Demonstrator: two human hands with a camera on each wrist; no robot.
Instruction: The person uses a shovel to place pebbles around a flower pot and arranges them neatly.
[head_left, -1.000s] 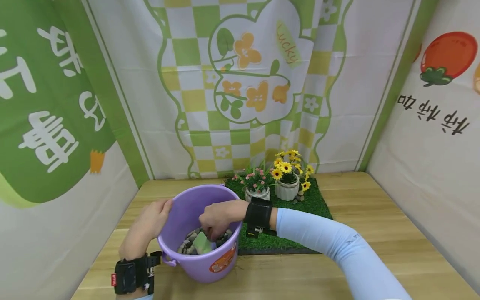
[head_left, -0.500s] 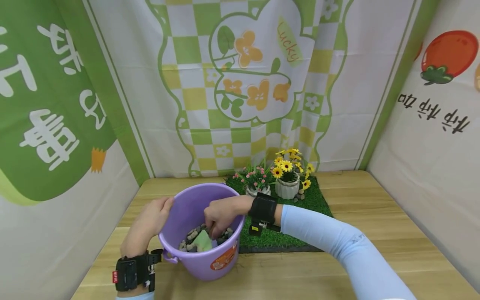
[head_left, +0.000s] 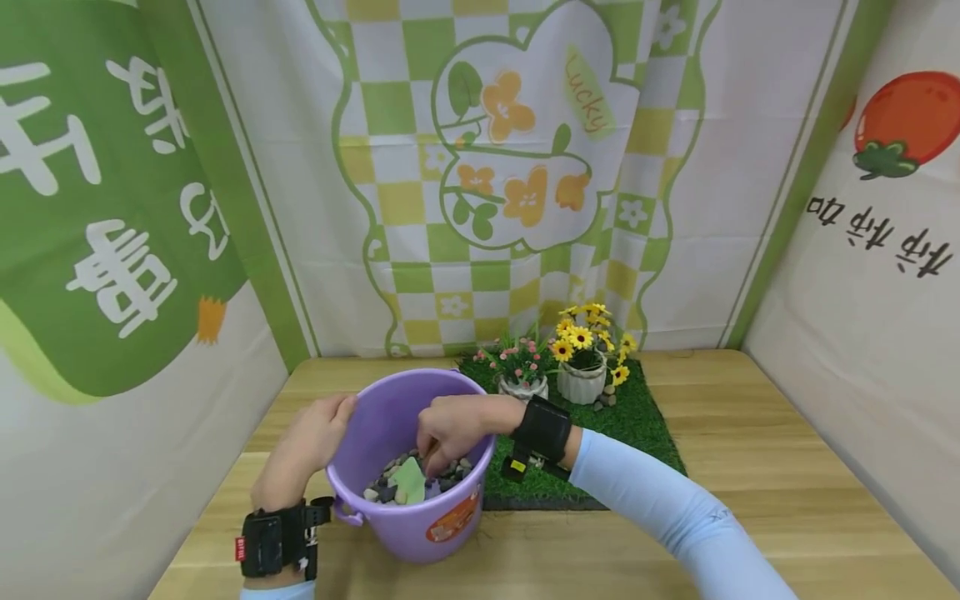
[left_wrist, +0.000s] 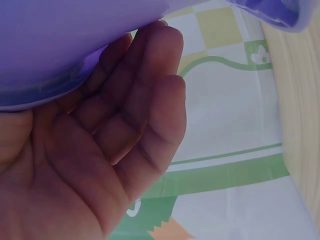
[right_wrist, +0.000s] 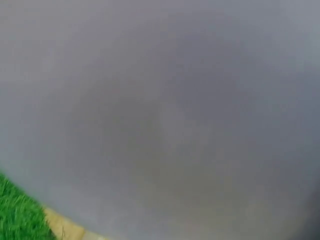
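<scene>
A purple bucket [head_left: 431,529] stands on the wooden table with a layer of pebbles [head_left: 388,492] in it. Its rim at the left is gripped by my left hand [head_left: 311,437], thumb at the top edge. In the left wrist view, the fingers of the left hand [left_wrist: 120,120] curl up under the purple rim. My right hand [head_left: 453,429] reaches down inside, fingers curled at the pebbles. Just left of those fingertips lies a flat light green piece [head_left: 408,482]. I cannot tell whether the right fingers hold something. The bucket's blurred wall [right_wrist: 165,115] fills the right wrist view.
Behind the right wrist lies a green turf mat [head_left: 637,433]. On it stand a pot of pink flowers [head_left: 521,367] and a white pot of yellow flowers [head_left: 581,379], with a few small stones [head_left: 606,398] beside the latter. Printed curtains [head_left: 510,275] enclose the wooden table [head_left: 720,408].
Inside the bucket, my right hand has shifted slightly right, away from the green piece, and the pebbles around it lie differently. My left hand keeps its grip on the rim.
</scene>
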